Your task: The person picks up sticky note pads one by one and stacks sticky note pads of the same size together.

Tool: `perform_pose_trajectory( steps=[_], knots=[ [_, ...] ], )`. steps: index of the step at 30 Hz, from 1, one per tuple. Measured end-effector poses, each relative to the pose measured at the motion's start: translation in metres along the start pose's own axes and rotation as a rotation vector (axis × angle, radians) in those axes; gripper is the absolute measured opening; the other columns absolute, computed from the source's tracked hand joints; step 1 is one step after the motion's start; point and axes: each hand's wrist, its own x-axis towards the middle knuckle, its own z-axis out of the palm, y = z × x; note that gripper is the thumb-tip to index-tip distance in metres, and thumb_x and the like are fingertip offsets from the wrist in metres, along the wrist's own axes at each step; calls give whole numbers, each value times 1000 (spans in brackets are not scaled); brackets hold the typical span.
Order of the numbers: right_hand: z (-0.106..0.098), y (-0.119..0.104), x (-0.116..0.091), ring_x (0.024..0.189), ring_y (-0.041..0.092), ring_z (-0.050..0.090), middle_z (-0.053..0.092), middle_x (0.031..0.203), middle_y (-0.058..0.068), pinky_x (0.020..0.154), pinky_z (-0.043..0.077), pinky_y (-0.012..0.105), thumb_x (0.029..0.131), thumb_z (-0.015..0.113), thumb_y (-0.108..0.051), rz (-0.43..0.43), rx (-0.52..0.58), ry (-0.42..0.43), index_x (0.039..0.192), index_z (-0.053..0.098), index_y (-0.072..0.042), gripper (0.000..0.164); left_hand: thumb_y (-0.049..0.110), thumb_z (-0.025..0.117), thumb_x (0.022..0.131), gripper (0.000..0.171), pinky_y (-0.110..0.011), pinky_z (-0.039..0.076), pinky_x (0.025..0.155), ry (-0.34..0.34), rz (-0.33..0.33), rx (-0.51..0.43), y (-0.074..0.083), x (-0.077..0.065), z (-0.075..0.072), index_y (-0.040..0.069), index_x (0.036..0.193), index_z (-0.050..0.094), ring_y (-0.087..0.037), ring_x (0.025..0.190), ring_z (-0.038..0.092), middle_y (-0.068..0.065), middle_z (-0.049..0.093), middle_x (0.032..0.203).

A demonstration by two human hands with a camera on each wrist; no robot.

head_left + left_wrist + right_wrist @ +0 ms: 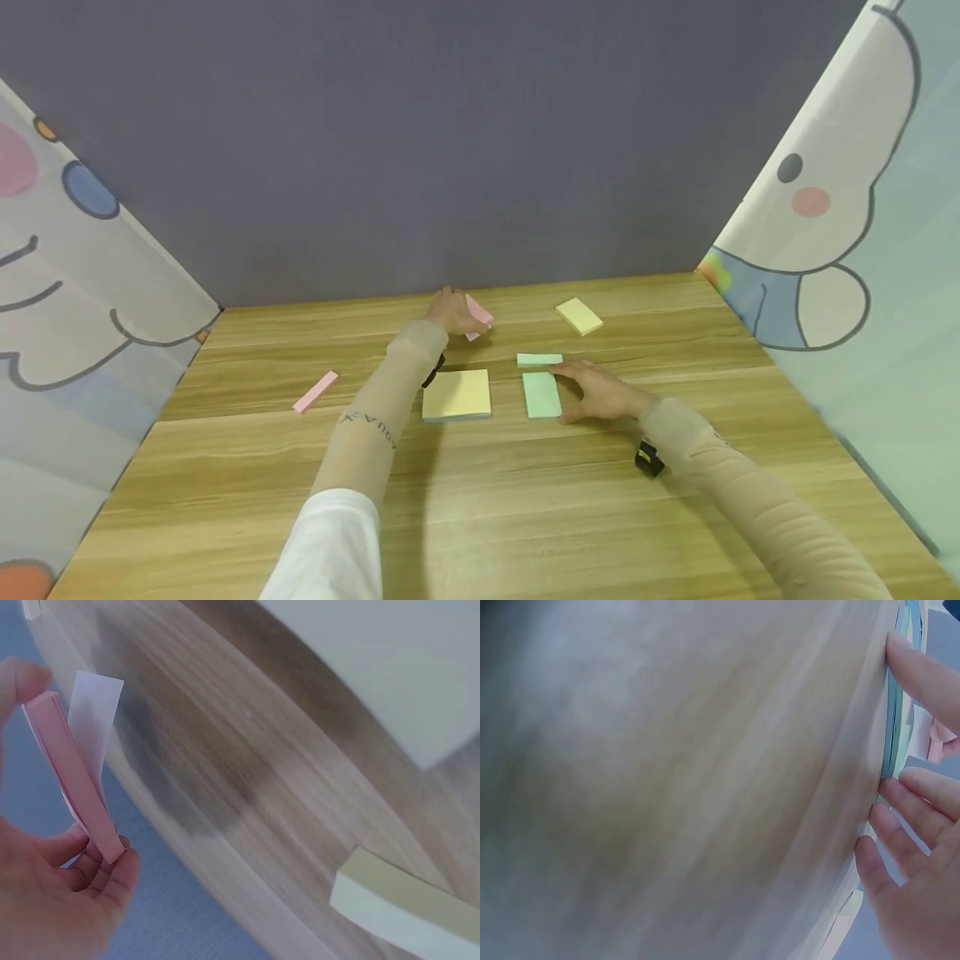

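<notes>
The pink pad is held near the back of the table, pinched by the left hand; a thin white slip is seen against it. The work is judged part-way: the green pad and green strip are laid flat, the pink pad is not yet released, and the pink strip and small yellow pad are left apart. The green pad's right side is met by the right hand, fingers spread — firm contact cannot be confirmed. Square-cornered paper is noted; the table is wood-grained.
</notes>
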Motion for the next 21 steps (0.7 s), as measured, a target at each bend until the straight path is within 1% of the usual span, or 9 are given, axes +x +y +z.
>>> perform_pose_trajectory(
  steps=[5,13,17,21],
  knots=[
    [0,1,0,132,39,27,37,142,17,105,26,56,68,78,-39,3,0,-4,139,37,-7,88,52,67,69,79,-40,40,97,-1,-1,11,-1,-1,-3,-1,123,46,-31,116,39,-17,41,126],
    [-3,-1,-1,132,42,26,35,142,19,104,24,58,68,79,-36,5,22,-5,139,36,-6,88,50,68,68,62,-37,44,88,-6,5,-38,3,-6,-6,5,109,53,-26,104,42,-13,44,118],
    [-3,0,-1,132,41,26,35,142,19,105,24,58,68,79,-36,0,22,-6,139,36,-6,88,49,68,68,66,-37,44,87,-8,10,-38,4,-8,-8,4,113,51,-25,103,42,-12,43,116],
    [-2,1,0,132,42,26,35,142,19,104,25,58,68,79,-38,-1,16,-9,139,36,-5,89,49,69,68,72,-36,43,88,-5,21,-27,3,-8,-9,1,118,48,-25,102,42,-12,44,113]
  ],
)
